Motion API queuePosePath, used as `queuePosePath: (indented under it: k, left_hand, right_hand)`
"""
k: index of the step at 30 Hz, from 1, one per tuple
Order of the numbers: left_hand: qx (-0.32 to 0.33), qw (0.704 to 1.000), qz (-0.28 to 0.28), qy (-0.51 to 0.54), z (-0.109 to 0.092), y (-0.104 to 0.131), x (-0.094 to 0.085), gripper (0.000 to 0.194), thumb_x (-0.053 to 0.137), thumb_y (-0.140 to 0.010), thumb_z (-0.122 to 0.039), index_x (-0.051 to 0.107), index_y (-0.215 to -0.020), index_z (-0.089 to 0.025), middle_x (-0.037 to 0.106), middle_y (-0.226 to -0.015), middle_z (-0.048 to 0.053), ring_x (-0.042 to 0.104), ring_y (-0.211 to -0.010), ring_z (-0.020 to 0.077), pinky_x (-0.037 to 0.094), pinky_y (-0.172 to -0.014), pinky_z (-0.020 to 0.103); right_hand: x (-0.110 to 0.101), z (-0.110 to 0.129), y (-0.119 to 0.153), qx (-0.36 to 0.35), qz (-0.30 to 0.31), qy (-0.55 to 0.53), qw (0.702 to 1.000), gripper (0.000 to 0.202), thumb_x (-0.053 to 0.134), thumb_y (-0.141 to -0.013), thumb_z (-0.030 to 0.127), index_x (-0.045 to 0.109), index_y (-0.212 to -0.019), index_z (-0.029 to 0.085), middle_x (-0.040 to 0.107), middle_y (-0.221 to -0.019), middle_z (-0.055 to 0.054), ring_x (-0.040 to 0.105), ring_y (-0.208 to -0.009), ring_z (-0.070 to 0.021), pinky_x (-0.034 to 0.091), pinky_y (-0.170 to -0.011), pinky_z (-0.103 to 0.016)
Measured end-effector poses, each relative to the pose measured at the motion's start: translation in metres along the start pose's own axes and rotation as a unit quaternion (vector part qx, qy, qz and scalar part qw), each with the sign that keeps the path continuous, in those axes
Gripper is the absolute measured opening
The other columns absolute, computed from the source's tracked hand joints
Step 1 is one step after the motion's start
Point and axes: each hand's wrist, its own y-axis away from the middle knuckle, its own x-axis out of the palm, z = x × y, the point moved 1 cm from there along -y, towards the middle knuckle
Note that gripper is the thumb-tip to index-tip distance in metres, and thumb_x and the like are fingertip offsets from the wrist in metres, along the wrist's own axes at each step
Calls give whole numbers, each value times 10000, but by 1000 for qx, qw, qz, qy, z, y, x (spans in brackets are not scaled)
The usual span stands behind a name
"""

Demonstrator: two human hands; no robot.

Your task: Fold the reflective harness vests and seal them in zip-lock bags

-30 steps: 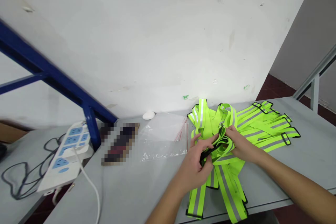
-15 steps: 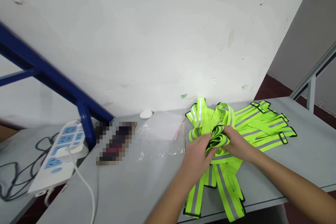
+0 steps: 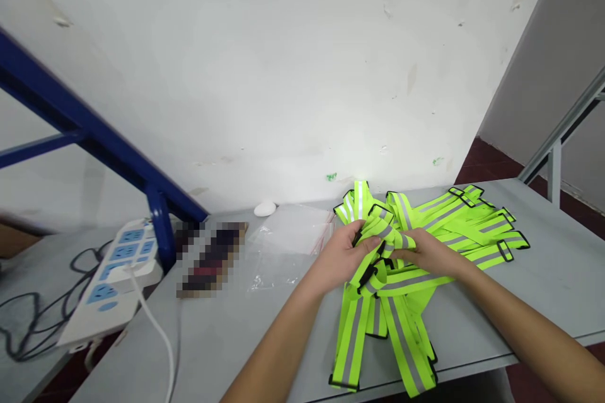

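Neon yellow-green straps (image 3: pixel 401 327) with grey reflective stripes and black buckles lie in a pile on the grey table (image 3: pixel 227 340). Some ends hang toward the table's front edge; others spread right. Above the middle of the pile, my left hand (image 3: pixel 341 255) is closed on a folded bundle of strap (image 3: pixel 382 227), thumb on top. My right hand (image 3: pixel 432 253) pinches the same bundle from its right side; part of its fingers is hidden behind the strap. Left of the pile lie clear plastic bags (image 3: pixel 283 245) with a reddish seal line.
A white oval object (image 3: pixel 265 208) sits by the wall. Farther left are a blurred-out flat item (image 3: pixel 215 261), a blue metal frame (image 3: pixel 161 220) and a white power strip (image 3: pixel 101 293) with cables. A grey metal frame (image 3: pixel 554 173) stands at the right.
The rolled bundle has turned and loosened, showing its striped side and black buckles. My left hand has moved slightly left, and its thumb now lies across the strap.
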Motion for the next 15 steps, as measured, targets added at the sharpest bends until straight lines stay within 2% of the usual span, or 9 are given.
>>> queuePosePath:
  k: [3,5,7,9,11,13,15]
  left_hand:
    - [-45,995,47,74,6,-6,1,484,595,-805,-574,599,-1065,-166,686,-853,48,659,-654,173,536,-609,287]
    - [-60,992,56,100,9,-8,2,529,586,-795,-607,586,-1074,-158,676,-841,51,646,-610,159,529,-572,273]
    - [-63,991,87,80,10,-7,3,526,552,-804,-631,591,-1040,-162,664,-830,48,629,-609,155,509,-566,267]
    - [-44,990,137,7,8,-4,5,493,505,-821,-644,608,-935,-176,633,-769,24,580,-606,144,462,-562,253]
    - [-18,978,182,-104,5,-1,8,469,489,-823,-644,583,-762,-188,550,-651,-13,491,-566,128,379,-525,238]
    - [-10,955,210,-209,4,2,14,470,501,-818,-625,499,-624,-197,436,-558,-38,400,-508,116,292,-482,241]
    - [-11,934,213,-285,7,5,22,463,512,-823,-581,440,-565,-204,391,-520,-40,364,-466,119,241,-455,253]
  right_hand:
    - [1,-6,-1,-50,-27,45,997,205,481,-911,249,650,-1027,231,694,-985,-38,644,-850,-228,536,-733,-348]
    - [4,-7,-1,-78,-49,63,994,266,430,-902,178,624,-1076,233,660,-1087,-64,620,-975,-236,522,-829,-378]
    - [7,-6,0,-97,-76,83,989,286,469,-851,164,601,-1097,224,632,-1134,-90,587,-1052,-254,498,-883,-408]
    - [9,-3,0,-127,-91,97,983,284,569,-772,205,595,-1055,212,637,-1101,-107,586,-1036,-274,472,-908,-439]
    - [8,-1,-1,-163,-80,108,977,251,622,-708,224,592,-957,217,657,-1013,-87,607,-977,-264,422,-959,-471]
    - [6,-1,-2,-192,-72,134,969,187,588,-685,170,573,-863,225,664,-925,-50,624,-950,-239,340,-1029,-504]
    - [3,-3,-3,-207,-78,176,959,245,517,-642,79,552,-833,228,660,-886,-31,625,-995,-227,277,-1071,-523]
